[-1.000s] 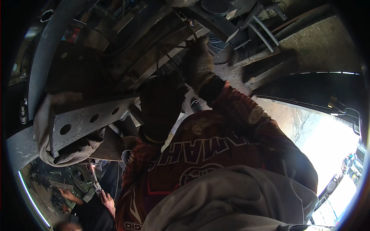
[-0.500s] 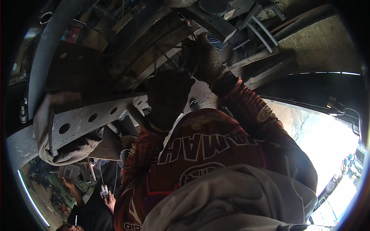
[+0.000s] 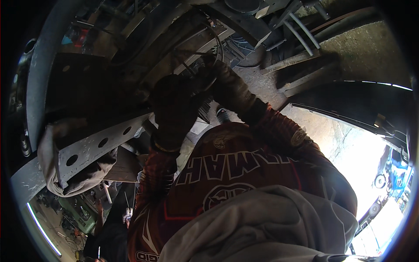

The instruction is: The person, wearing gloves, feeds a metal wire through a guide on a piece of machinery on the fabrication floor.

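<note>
My left hand [image 3: 175, 107], in a dark work glove, is curled beside the steel frame, deep in shadow. My right hand [image 3: 231, 86], in a lighter, dirty glove, is bent inward close to the left, with its fingers closed. Between and just beyond the hands a dark cable [image 3: 221, 48] loops up. What either hand grips is lost in the shadow. Several thin dark rods [image 3: 204, 109] show below the hands. To the left of my left arm lies a grey steel bar with round holes [image 3: 87, 150], with a grey cloth [image 3: 49, 150] draped round its end.
Steel beams [image 3: 39, 87] stand at the left. At the far side are a dark plate [image 3: 244, 24] and metal rods [image 3: 301, 35]. Another person's hand [image 3: 127, 216] shows at lower left, near a green machine [image 3: 78, 214]. A bright opening [image 3: 362, 153] lies to the right.
Both my hands have shifted nearer to me and slightly left. The cable loop now shows more clearly. At lower left, the other person's hand and the flat plate it touched have gone from sight.
</note>
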`<state>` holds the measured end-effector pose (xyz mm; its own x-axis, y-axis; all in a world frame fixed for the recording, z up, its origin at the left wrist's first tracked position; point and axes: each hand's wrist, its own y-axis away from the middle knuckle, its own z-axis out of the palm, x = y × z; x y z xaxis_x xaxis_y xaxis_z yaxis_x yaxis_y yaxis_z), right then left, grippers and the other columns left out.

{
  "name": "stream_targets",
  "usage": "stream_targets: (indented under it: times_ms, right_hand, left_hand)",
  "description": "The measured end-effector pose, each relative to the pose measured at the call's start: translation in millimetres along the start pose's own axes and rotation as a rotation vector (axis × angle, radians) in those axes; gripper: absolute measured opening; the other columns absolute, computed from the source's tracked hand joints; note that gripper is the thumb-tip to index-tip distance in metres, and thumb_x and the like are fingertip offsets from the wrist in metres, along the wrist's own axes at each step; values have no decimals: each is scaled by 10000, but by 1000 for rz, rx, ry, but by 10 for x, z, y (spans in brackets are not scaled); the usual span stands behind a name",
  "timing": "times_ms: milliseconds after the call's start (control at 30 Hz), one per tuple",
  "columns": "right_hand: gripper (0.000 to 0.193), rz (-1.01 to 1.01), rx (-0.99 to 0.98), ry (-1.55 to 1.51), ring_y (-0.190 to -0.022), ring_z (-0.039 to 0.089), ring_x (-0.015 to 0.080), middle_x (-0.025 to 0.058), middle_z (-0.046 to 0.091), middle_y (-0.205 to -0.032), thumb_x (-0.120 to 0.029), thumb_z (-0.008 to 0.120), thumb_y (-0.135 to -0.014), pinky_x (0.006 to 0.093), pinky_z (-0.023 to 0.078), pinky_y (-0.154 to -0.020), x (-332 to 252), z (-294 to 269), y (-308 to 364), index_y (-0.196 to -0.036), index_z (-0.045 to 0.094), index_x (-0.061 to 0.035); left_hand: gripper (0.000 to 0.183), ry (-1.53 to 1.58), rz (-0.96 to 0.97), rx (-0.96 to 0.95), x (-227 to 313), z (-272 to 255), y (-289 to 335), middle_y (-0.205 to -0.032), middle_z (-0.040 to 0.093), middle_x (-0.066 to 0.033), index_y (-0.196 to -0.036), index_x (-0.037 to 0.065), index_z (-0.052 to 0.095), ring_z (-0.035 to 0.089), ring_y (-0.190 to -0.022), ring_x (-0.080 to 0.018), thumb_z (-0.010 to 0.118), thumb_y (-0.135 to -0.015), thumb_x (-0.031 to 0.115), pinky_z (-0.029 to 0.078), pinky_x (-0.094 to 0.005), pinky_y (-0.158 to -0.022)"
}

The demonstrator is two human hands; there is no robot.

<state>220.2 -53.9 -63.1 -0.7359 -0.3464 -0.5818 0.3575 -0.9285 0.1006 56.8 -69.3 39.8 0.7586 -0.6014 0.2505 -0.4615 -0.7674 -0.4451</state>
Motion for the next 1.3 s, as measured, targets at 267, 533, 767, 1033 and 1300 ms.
stream_targets:
  times_ms: [267, 533, 767, 1033, 1300]
  right_hand:
    - [509, 15, 81, 199, -1074, 633, 185, 92, 627, -1174, -447, 439, -1058, 334, 512, -947, -136, 68, 28, -1369, 502, -49]
    - [616, -268, -153, 1080, -1088, 637, 366, 199, 640, -1157, -131, 727, -874, 398, 548, -913, -363, -405, -106, -1406, 439, -15]
    - [518, 24, -123, 679, -1078, 651, 293, 157, 633, -1186, -239, 650, -964, 390, 542, -939, -463, -341, -37, -1381, 450, -7]
    - [481, 203, 27, 79, -1048, 645, 184, 86, 639, -1131, -392, 550, -1024, 336, 546, -905, -495, -57, -41, -1318, 490, -16]
    - [405, 109, 155, 388, -970, 671, 191, 91, 654, -1070, -354, 580, -1019, 341, 559, -862, -470, 129, -81, -1235, 540, -14]
  left_hand:
    - [377, -194, 135, -22, -149, 130, 86, -802, 544, -44, -1184, 188, 696, 561, -784, -239, 745, -821, 280, 457, -423, -713]
    - [459, -55, 21, 60, 101, 363, -100, -810, 539, -18, -1324, 241, 647, 534, -744, -216, 705, -869, 263, 401, -390, -682]
    - [428, -172, -11, -82, 192, 342, -94, -844, 567, -10, -1302, 248, 661, 550, -784, -218, 695, -876, 281, 410, -401, -701]
    - [264, -140, -33, -105, 47, 215, -22, -1000, 634, -67, -1035, 135, 709, 591, -966, -273, 770, -802, 241, 438, -447, -862]
    - [198, -136, 238, 9, -350, 218, -87, -853, 589, -51, -950, 167, 728, 580, -855, -276, 765, -805, 296, 455, -432, -791]
